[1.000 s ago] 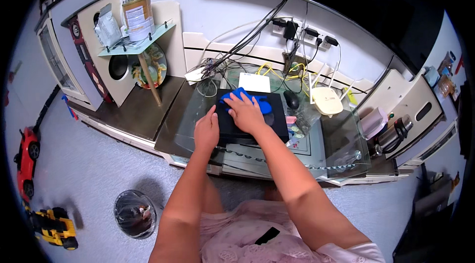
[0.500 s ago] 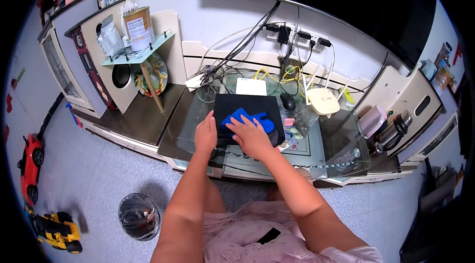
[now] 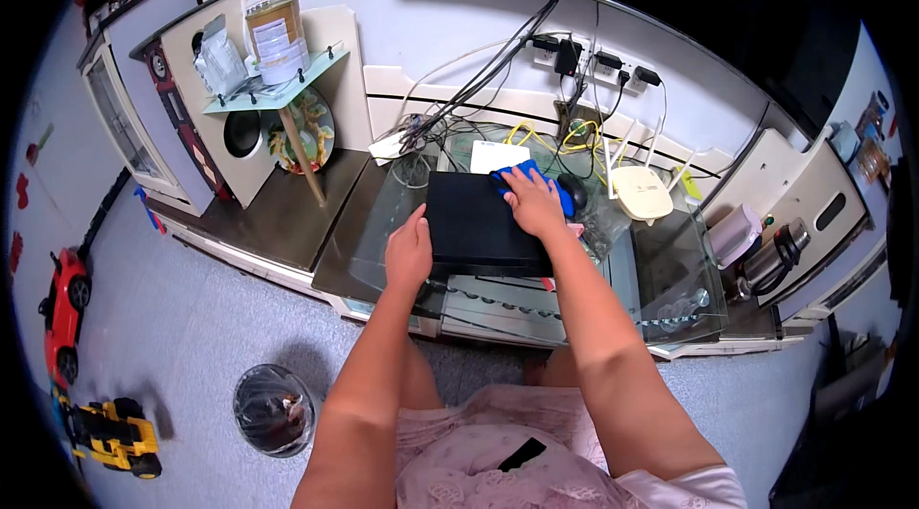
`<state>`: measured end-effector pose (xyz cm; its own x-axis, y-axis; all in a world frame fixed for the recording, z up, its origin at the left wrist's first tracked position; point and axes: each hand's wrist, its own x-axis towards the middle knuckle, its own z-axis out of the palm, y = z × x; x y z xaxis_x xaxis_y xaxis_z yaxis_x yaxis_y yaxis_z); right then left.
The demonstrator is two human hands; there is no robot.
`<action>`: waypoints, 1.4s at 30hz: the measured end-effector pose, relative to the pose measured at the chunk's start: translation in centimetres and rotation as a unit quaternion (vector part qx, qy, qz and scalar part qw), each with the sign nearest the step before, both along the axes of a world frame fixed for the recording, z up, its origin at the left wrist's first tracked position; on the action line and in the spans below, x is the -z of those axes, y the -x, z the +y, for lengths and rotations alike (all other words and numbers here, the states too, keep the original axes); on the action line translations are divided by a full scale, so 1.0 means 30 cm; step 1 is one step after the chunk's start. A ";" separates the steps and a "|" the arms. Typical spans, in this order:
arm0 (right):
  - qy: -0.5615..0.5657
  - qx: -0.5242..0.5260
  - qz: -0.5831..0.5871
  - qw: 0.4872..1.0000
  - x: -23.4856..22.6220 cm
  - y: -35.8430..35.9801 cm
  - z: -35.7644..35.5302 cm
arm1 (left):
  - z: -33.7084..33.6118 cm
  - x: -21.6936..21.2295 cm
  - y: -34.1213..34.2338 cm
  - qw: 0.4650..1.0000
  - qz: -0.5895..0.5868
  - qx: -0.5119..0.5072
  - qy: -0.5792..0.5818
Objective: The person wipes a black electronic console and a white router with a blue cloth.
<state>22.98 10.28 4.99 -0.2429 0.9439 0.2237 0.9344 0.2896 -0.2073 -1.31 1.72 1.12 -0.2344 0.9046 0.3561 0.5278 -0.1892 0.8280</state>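
A flat black box [image 3: 483, 226], like a set-top box, is held over the glass-topped stand [image 3: 670, 322]. My left hand [image 3: 410, 248] grips its left edge, thumb on the near side and the other fingers hidden beneath. On the box's far right corner lies a bunched blue cloth [image 3: 522, 172]. My right hand [image 3: 536, 203] presses on this cloth, its fingers spread over it and pointing away from me. Just right of that hand is a black computer mouse [image 3: 573, 191], partly covered. Behind the box sits a small white box [image 3: 498, 158].
A cream router [image 3: 642, 194] with raised antennas stands at the right, near a pink jug [image 3: 735, 235] and a steel thermos [image 3: 777, 255]. Tangled cables [image 3: 450, 126] run to wall sockets. A lined bin [image 3: 275, 410] and toy vehicles [image 3: 115, 437] are on the floor.
My right hand has slid the blue cloth from the middle of the black box to its far right corner. My left hand keeps its hold. The view has shifted slightly.
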 end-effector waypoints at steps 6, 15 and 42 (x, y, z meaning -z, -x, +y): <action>-0.011 0.027 -0.020 0.999 0.004 0.026 -0.043 | 0.004 0.006 0.007 1.000 0.016 -0.009 0.014; -0.059 -0.070 0.018 0.996 0.013 -0.017 -0.361 | 0.007 0.026 0.009 1.000 0.008 -0.011 0.008; -0.067 -0.057 -0.005 0.996 0.032 -0.007 -0.243 | 0.007 0.020 -0.009 0.999 0.028 -0.019 0.022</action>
<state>23.19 2.99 4.03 -0.3487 0.8720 0.3437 0.8960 0.4177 -0.1507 -1.04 1.93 0.53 -0.2505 0.9103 0.3295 0.5794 -0.1316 0.8043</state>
